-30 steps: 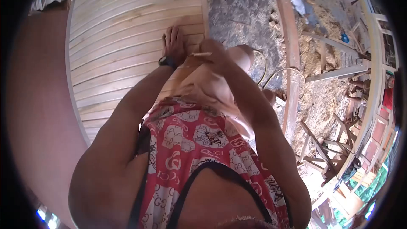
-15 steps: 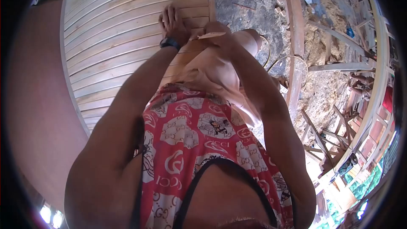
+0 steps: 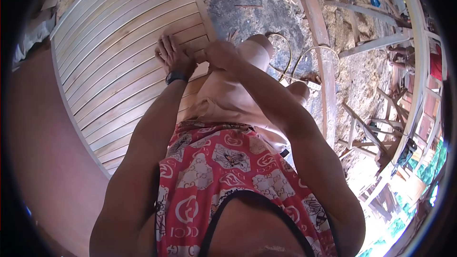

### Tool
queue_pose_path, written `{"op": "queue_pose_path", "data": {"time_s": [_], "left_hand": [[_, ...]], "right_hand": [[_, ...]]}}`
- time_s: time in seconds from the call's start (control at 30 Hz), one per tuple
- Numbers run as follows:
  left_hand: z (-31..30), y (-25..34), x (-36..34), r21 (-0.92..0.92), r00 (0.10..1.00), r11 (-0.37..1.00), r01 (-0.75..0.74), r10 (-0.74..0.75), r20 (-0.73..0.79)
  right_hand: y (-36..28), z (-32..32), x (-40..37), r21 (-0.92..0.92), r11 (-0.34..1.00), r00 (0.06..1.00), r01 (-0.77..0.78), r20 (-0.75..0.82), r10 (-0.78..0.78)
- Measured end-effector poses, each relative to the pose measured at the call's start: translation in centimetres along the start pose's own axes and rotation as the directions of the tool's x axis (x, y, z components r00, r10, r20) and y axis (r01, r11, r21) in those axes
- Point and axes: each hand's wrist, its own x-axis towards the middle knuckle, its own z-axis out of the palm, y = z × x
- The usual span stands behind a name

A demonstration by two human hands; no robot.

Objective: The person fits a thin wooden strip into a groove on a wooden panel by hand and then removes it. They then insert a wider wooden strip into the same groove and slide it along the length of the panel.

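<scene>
My left hand [image 3: 174, 59] lies on the slatted wooden panel [image 3: 119, 52], palm down with fingers spread; a dark watch band is on the wrist. Beside it, at the panel's right edge frame, my right hand [image 3: 222, 55] is closed. A small pale tan sheet [image 3: 203, 68], perhaps sandpaper, sticks out by this hand on the side of my left hand. The fingers' exact grip on it is hidden. My knee and thigh in light cloth press close below the right hand.
A smooth brown board [image 3: 57, 138] runs along the left. At right lie a long wooden beam [image 3: 316, 33], a looped hose or cable [image 3: 304, 52] and sawdust on the floor. Timber frames [image 3: 376, 128] stand further right, with another person's arm [image 3: 404, 57] near them.
My view has shifted, so the panel and both hands sit further left and lower. The right hand has turned and moved; the tan sheet, earlier visible across it, now shows only at its left.
</scene>
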Motion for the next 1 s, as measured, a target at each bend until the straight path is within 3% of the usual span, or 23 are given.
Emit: {"op": "queue_pose_path", "data": {"time_s": [0.03, 0.07, 0.1, 0.13, 0.17, 0.2, 0.23, 0.27, 0.3, 0.37, 0.4, 0.43, 0.57, 0.67, 0.73, 0.8, 0.87, 0.9, 0.93, 1.0], "left_hand": [[0.5, -0.1, 0.2, 0.000, 0.996, 1.000, -0.030, 0.030, -0.081], [1.3, -0.9, -0.2, -0.001, 0.996, 0.999, -0.049, 0.049, -0.068], [2.5, -2.2, -0.5, 0.183, 0.993, 0.977, -0.105, 0.112, -0.029], [3.2, -2.6, 0.3, 0.343, 0.983, 0.923, -0.175, 0.185, 0.005], [1.2, -2.1, 1.7, 0.058, 0.979, 0.996, 0.062, -0.072, 0.191], [-1.0, -0.9, 2.6, -0.191, 0.869, 0.928, 0.321, -0.209, 0.448], [-1.0, 0.0, 3.0, -0.200, 0.899, 0.956, 0.216, -0.115, 0.423], [-0.8, 0.4, 2.9, -0.149, 0.949, 0.988, 0.045, 0.004, 0.314], [0.0, 0.2, 2.7, -0.052, 0.976, 0.993, -0.103, 0.111, 0.187], [2.0, -1.3, 1.4, 0.219, 0.957, 0.945, -0.243, 0.270, -0.102], [2.5, -2.1, 0.5, 0.327, 0.930, 0.919, -0.220, 0.299, -0.213], [3.5, -2.6, 1.1, 0.245, 0.922, 0.940, -0.237, 0.297, -0.248], [2.4, -1.5, 0.3, 0.257, 0.981, 0.951, -0.171, 0.189, -0.047], [1.9, -0.5, 0.4, 0.251, 0.985, 0.953, -0.171, 0.171, 0.024], [1.8, -0.6, 0.5, 0.246, 0.987, 0.956, -0.159, 0.148, 0.060], [2.1, -1.1, 0.4, 0.266, 0.989, 0.954, -0.138, 0.116, 0.095], [0.5, -1.1, 0.6, 0.299, 0.997, 0.953, -0.054, 0.037, 0.061], [-1.3, 0.4, 0.3, 0.246, 0.993, 0.969, -0.034, 0.004, 0.118], [-2.3, 1.1, 0.1, 0.184, 0.983, 0.983, -0.024, -0.010, 0.182], [1.1, -1.2, 0.0, 0.173, 0.997, 0.984, -0.037, 0.025, 0.069]], "right_hand": [[-0.1, -0.4, -0.4, 0.012, 1.000, 1.000, 0.029, -0.004, -0.029], [-0.1, -0.3, -1.2, 0.026, 1.000, 1.000, 0.011, -0.004, -0.011], [-0.1, -0.3, -2.4, 0.109, 0.964, 0.960, 0.244, -0.167, -0.224], [0.7, -0.8, -3.6, 0.126, 0.881, 0.851, 0.456, -0.351, -0.390], [1.9, 3.9, -1.8, 0.084, 0.886, 0.789, 0.457, -0.498, -0.360], [2.0, 7.2, 0.4, 0.266, 0.855, 0.820, 0.445, -0.504, -0.270], [2.3, 7.8, 0.8, 0.233, 0.858, 0.809, 0.457, -0.511, -0.292], [2.1, 9.9, 3.0, 0.063, 0.925, 0.797, 0.376, -0.530, -0.288], [2.3, 12.0, 6.3, 0.054, 0.906, 0.681, 0.419, -0.679, -0.274], [0.4, 7.1, 2.8, -0.028, 0.982, 0.877, 0.186, -0.446, -0.179], [1.0, 6.0, 2.4, 0.051, 0.979, 0.895, 0.199, -0.416, -0.160], [1.1, 4.9, 1.9, 0.136, 0.965, 0.912, 0.224, -0.379, -0.158], [0.4, 1.0, -1.5, 0.260, 0.957, 0.949, 0.130, -0.311, -0.045], [0.4, 0.1, -2.6, 0.261, 0.959, 0.955, 0.109, -0.294, -0.028], [0.8, -0.1, -2.8, 0.282, 0.957, 0.981, 0.074, -0.195, -0.019], [0.8, -0.1, -4.0, 0.301, 0.946, 0.963, 0.120, -0.268, -0.037], [0.6, -0.5, -3.7, 0.300, 0.945, 0.970, 0.133, -0.237, -0.062], [0.7, 0.1, -3.1, 0.269, 0.946, 0.965, 0.181, -0.234, -0.118], [0.8, 1.4, -2.6, 0.301, 0.934, 0.941, 0.190, -0.329, -0.085], [0.9, 1.6, -2.2, 0.306, 0.928, 0.901, 0.214, -0.428, -0.067]]}}
